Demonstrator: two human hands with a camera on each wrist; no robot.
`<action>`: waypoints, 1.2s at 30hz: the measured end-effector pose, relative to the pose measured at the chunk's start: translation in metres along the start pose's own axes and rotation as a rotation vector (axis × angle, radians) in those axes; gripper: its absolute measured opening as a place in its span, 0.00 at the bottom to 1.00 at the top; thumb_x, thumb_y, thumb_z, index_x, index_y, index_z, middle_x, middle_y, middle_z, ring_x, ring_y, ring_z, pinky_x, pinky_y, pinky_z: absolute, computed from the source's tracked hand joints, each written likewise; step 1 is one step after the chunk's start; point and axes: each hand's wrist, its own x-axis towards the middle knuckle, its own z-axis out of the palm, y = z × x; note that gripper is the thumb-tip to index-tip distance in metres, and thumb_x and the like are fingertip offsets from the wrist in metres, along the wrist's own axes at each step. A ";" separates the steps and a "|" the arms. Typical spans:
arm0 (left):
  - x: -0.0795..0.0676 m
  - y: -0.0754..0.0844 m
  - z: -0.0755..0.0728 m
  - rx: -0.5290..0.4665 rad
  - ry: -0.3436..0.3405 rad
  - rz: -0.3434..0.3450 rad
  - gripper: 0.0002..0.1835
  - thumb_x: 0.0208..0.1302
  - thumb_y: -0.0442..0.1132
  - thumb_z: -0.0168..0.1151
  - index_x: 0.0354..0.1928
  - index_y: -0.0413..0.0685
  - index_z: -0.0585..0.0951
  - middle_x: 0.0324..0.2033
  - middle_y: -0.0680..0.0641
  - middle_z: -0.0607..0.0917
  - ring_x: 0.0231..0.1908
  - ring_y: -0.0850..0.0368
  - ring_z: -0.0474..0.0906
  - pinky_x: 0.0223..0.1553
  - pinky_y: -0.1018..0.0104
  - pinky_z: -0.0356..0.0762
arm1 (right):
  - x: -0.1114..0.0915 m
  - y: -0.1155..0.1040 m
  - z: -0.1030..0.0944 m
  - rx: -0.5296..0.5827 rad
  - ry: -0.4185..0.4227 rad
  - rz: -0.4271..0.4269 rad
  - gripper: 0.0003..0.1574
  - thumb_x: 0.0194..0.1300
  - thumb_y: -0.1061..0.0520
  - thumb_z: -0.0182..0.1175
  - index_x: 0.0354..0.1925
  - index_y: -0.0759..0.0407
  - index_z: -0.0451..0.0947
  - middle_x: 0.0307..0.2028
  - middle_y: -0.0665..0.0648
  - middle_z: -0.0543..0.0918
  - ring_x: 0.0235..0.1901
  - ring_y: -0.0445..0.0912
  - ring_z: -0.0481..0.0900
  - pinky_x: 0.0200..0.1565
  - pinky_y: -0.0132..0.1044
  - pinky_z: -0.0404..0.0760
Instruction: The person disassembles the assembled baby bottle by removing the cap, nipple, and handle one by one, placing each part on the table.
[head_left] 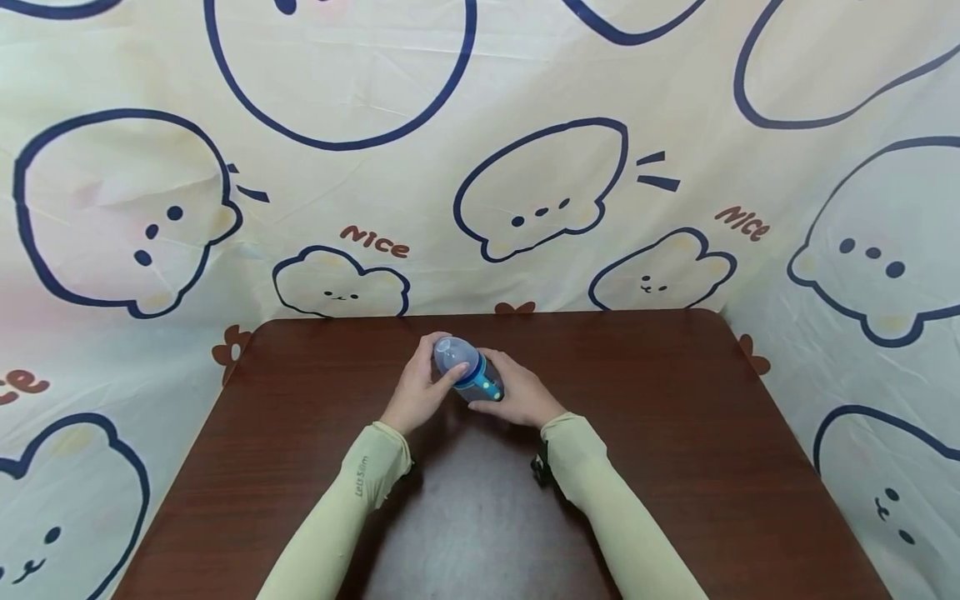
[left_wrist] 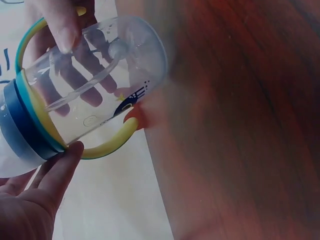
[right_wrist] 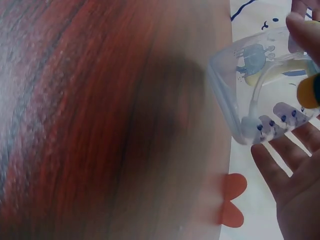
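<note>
A clear baby bottle (head_left: 467, 371) with a blue collar, yellow side handles and a translucent cap is held tilted just above the middle of the brown table (head_left: 675, 417). My left hand (head_left: 416, 392) grips its cap end from the left. My right hand (head_left: 521, 396) wraps round its body from the right. In the left wrist view the bottle (left_wrist: 100, 85) looks empty, with a straw inside; my left hand's (left_wrist: 30, 210) fingertips touch the collar and a yellow handle. In the right wrist view the bottle's base (right_wrist: 250, 85) lies over my right hand's (right_wrist: 295, 190) fingers.
A cream cloth (head_left: 525, 125) printed with cartoon bears and the word "Nice" hangs behind and on both sides of the table. Both forearms wear pale green sleeves. Nothing else lies on the tabletop.
</note>
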 end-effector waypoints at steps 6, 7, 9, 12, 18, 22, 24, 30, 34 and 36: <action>0.001 -0.001 0.006 -0.012 0.005 0.009 0.33 0.73 0.53 0.64 0.71 0.54 0.61 0.65 0.41 0.73 0.64 0.41 0.74 0.70 0.40 0.70 | -0.001 -0.001 -0.005 -0.012 -0.001 -0.001 0.52 0.61 0.42 0.75 0.75 0.39 0.59 0.64 0.50 0.73 0.61 0.50 0.75 0.64 0.56 0.79; 0.001 -0.001 0.006 -0.017 0.002 0.011 0.33 0.73 0.53 0.64 0.71 0.54 0.61 0.65 0.41 0.73 0.64 0.41 0.74 0.71 0.39 0.69 | -0.001 -0.001 -0.005 -0.014 -0.003 0.001 0.52 0.61 0.42 0.75 0.75 0.39 0.59 0.64 0.50 0.73 0.61 0.50 0.76 0.64 0.56 0.79; 0.002 0.000 0.007 -0.027 -0.007 0.015 0.33 0.73 0.53 0.64 0.71 0.53 0.60 0.65 0.40 0.73 0.64 0.41 0.73 0.70 0.39 0.69 | -0.001 0.000 -0.007 -0.024 -0.005 -0.001 0.51 0.61 0.42 0.75 0.75 0.39 0.59 0.63 0.50 0.73 0.60 0.49 0.76 0.64 0.56 0.79; 0.002 0.002 0.009 -0.036 -0.027 0.014 0.34 0.74 0.54 0.63 0.71 0.51 0.59 0.65 0.39 0.72 0.64 0.40 0.73 0.70 0.39 0.70 | -0.002 0.001 -0.011 -0.047 -0.004 -0.007 0.51 0.61 0.43 0.75 0.75 0.39 0.59 0.63 0.50 0.73 0.60 0.49 0.75 0.64 0.56 0.79; 0.004 0.006 0.013 -0.039 -0.054 0.000 0.35 0.73 0.54 0.64 0.71 0.53 0.58 0.65 0.41 0.72 0.63 0.41 0.73 0.70 0.41 0.71 | -0.005 0.002 -0.017 -0.061 -0.010 -0.003 0.52 0.61 0.45 0.76 0.75 0.40 0.59 0.65 0.51 0.72 0.61 0.51 0.75 0.65 0.58 0.78; 0.004 0.009 0.015 -0.018 -0.072 -0.015 0.36 0.72 0.54 0.65 0.71 0.55 0.58 0.65 0.41 0.71 0.64 0.41 0.73 0.70 0.42 0.71 | -0.007 0.003 -0.017 -0.076 -0.013 0.008 0.54 0.60 0.42 0.76 0.76 0.41 0.58 0.65 0.51 0.73 0.61 0.50 0.76 0.64 0.56 0.79; 0.004 0.009 0.015 -0.015 -0.083 -0.028 0.36 0.71 0.54 0.66 0.71 0.56 0.57 0.65 0.41 0.71 0.65 0.41 0.73 0.69 0.41 0.72 | -0.008 0.003 -0.016 -0.091 -0.015 0.011 0.54 0.60 0.40 0.76 0.75 0.43 0.59 0.65 0.51 0.73 0.60 0.50 0.76 0.64 0.54 0.80; 0.004 0.010 0.011 0.051 -0.114 -0.010 0.36 0.70 0.54 0.68 0.73 0.65 0.61 0.65 0.47 0.70 0.64 0.43 0.72 0.65 0.41 0.77 | -0.008 0.003 -0.011 -0.180 -0.007 -0.020 0.53 0.61 0.39 0.75 0.75 0.47 0.59 0.64 0.53 0.75 0.57 0.50 0.79 0.62 0.52 0.82; 0.005 0.013 0.007 0.128 -0.099 0.022 0.29 0.68 0.50 0.70 0.68 0.67 0.70 0.60 0.51 0.73 0.59 0.44 0.76 0.58 0.41 0.82 | -0.006 0.004 -0.010 -0.226 -0.007 -0.059 0.53 0.61 0.38 0.74 0.75 0.47 0.59 0.63 0.53 0.75 0.55 0.49 0.79 0.60 0.51 0.83; 0.006 0.014 0.006 0.143 -0.094 0.024 0.27 0.67 0.49 0.71 0.65 0.65 0.72 0.57 0.51 0.74 0.56 0.45 0.78 0.56 0.42 0.84 | -0.006 0.004 -0.009 -0.239 -0.006 -0.063 0.53 0.61 0.37 0.74 0.75 0.47 0.59 0.63 0.52 0.75 0.55 0.49 0.79 0.59 0.50 0.83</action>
